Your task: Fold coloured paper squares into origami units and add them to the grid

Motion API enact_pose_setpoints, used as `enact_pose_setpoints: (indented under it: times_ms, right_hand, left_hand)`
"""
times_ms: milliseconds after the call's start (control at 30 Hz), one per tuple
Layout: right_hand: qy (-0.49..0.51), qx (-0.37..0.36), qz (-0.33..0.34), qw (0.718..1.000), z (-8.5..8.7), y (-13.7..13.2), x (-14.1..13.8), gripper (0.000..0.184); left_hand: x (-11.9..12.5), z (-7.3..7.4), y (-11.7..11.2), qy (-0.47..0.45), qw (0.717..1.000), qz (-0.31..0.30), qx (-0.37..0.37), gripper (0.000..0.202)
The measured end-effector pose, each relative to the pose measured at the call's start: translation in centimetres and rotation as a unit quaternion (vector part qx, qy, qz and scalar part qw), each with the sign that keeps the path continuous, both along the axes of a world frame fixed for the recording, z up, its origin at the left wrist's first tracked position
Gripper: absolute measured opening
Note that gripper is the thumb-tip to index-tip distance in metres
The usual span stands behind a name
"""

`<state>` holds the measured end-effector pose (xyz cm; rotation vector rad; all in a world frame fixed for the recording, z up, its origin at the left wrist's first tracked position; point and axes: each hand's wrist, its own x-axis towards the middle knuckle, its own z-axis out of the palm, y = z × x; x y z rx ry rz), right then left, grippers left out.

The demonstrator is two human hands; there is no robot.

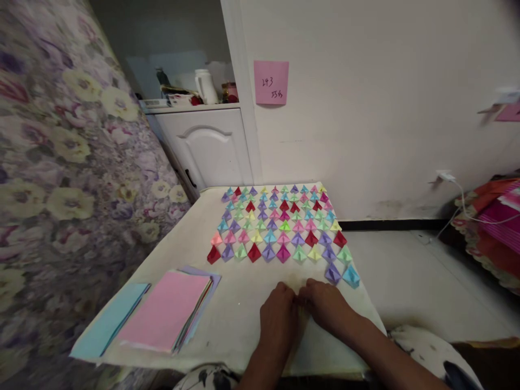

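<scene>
Over the front part of the table, my left hand (279, 314) and my right hand (325, 303) meet with their fingers curled and fingertips touching. Whatever they pinch is hidden by the fingers, and I cannot make it out. Just beyond them, small folded paper pieces in many colours stand in rows. The nearest are a purple folded piece (332, 273) and a blue folded piece (351, 276), ahead and to the right of my right hand. A dark pink folded piece (283, 253) sits in the row straight ahead.
To the left lie a stack of pink paper (166, 311) and a blue paper stack (111, 320) on the pale tabletop (231, 336). A floral curtain (81, 179) hangs along the left. Behind are a white cabinet (207, 146) and a wall with a pink note (271, 82).
</scene>
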<state>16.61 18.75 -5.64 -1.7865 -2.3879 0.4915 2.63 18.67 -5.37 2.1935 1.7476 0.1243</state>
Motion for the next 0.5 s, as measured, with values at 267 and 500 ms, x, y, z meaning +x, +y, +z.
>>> enact_pose_setpoints:
  times_ms: [267, 500]
  right_hand:
    - [-0.015, 0.007, 0.020, 1.000, -0.34, 0.08, -0.05, 0.021]
    - [-0.014, 0.007, 0.014, 1.000, -0.57, 0.03, -0.43, 0.022]
  left_hand:
    - [-0.02, -0.47, 0.06, 0.002, 1.000, -0.003, 0.011, 0.019]
    - [-0.02, -0.53, -0.04, -0.017, 0.999, -0.006, 0.028, 0.019]
